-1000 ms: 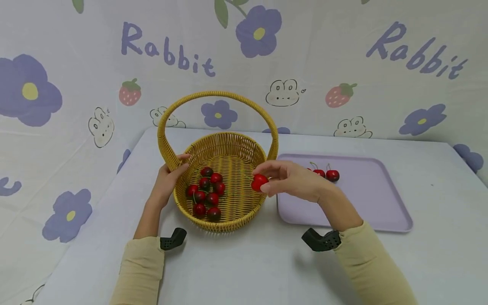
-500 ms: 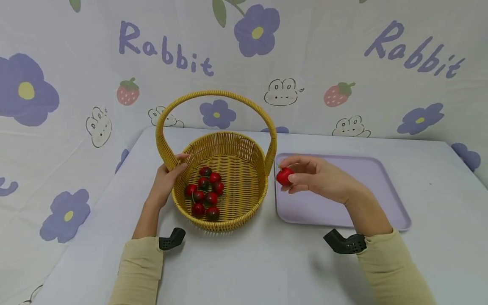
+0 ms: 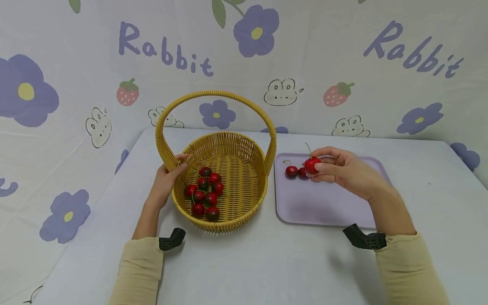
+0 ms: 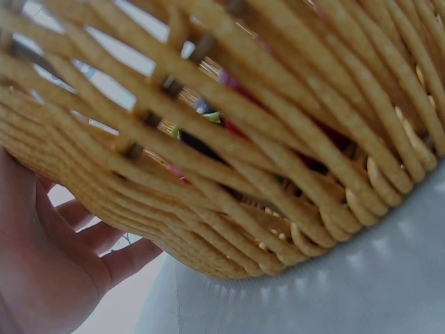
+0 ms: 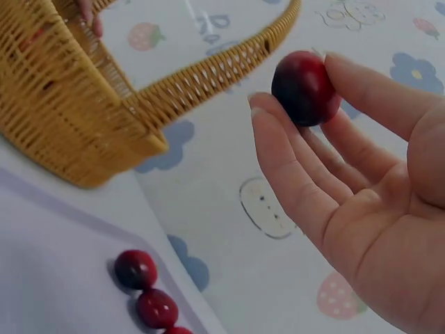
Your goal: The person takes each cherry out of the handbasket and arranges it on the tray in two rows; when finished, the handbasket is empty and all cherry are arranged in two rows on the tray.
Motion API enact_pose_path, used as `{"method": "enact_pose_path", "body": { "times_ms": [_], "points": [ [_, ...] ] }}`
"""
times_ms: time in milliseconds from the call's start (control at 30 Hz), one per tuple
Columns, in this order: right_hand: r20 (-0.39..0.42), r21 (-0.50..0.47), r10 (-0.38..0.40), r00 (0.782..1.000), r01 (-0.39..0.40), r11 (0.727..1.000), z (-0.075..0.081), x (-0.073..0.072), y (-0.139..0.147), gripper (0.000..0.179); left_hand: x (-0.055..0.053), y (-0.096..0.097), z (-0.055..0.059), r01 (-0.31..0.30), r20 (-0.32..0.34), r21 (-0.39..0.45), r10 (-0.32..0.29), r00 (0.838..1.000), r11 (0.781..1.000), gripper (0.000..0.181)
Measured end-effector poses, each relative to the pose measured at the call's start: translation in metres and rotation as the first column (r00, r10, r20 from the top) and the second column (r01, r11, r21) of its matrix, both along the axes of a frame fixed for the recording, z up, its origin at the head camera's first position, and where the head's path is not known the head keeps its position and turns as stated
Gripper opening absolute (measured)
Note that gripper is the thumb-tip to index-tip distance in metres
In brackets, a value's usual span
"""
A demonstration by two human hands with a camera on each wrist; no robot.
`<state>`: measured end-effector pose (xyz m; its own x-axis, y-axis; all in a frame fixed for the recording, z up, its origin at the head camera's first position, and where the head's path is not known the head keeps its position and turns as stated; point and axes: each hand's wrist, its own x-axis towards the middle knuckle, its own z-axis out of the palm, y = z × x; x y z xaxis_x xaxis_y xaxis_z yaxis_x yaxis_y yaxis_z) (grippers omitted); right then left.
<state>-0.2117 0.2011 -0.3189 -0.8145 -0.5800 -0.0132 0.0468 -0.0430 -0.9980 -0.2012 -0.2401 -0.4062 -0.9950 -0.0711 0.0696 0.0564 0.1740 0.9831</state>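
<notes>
Cherry (image 3: 312,165) sits pinched between the thumb (image 5: 375,90) and fingertips (image 5: 263,115) of the right hand (image 3: 347,171), above the lilac tray (image 3: 301,203) and apart from the row of cherries (image 3: 291,172) lying on it (the right wrist view shows 3, the last cut off by the frame edge). It looks light, and its round, glossy skin could be slippery, so an off-centre squeeze might pop it loose. Real fruit would bruise under hard pressure; whether this is real or a firm imitation I cannot tell. The best hold is probably round its widest part, from opposite sides, sparing the thin stem (image 3: 309,149), which seems likely to bend or snap. The left hand (image 3: 167,181) grips the side of the yellow basket (image 3: 240,186) by the foot of its handle (image 3: 215,93); at least 9 other cherries (image 3: 211,198) lie inside. Such wicker should be stiff yet light, and easily steadied on the table (image 3: 244,262).
</notes>
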Motion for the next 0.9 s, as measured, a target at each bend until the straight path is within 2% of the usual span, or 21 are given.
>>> {"method": "enact_pose_path", "body": {
  "times_ms": [200,500,600,900],
  "points": [
    [0.075,-0.019,-0.150,0.986,0.152,0.988,-0.009,-0.010,0.017,0.020,0.000,-0.001,0.002,0.000,-0.005,0.001,0.000,1.000,1.000,0.044],
    [0.181,-0.050,-0.230,0.956,0.243,0.969,-0.038,-0.023,0.040,0.026,0.001,-0.003,0.002,-0.002,-0.001,0.001,0.002,1.000,1.000,0.043],
    [0.183,-0.043,-0.253,0.950,0.265,0.963,-0.045,-0.029,0.047,0.024,0.001,-0.003,0.002,-0.003,-0.011,0.001,0.003,1.000,1.000,0.043],
    [0.161,0.057,-0.331,0.930,0.326,0.944,-0.059,-0.038,0.069,0.040,-0.002,-0.002,-0.001,-0.004,0.001,0.001,0.004,1.000,1.000,0.042]
  ]
}}
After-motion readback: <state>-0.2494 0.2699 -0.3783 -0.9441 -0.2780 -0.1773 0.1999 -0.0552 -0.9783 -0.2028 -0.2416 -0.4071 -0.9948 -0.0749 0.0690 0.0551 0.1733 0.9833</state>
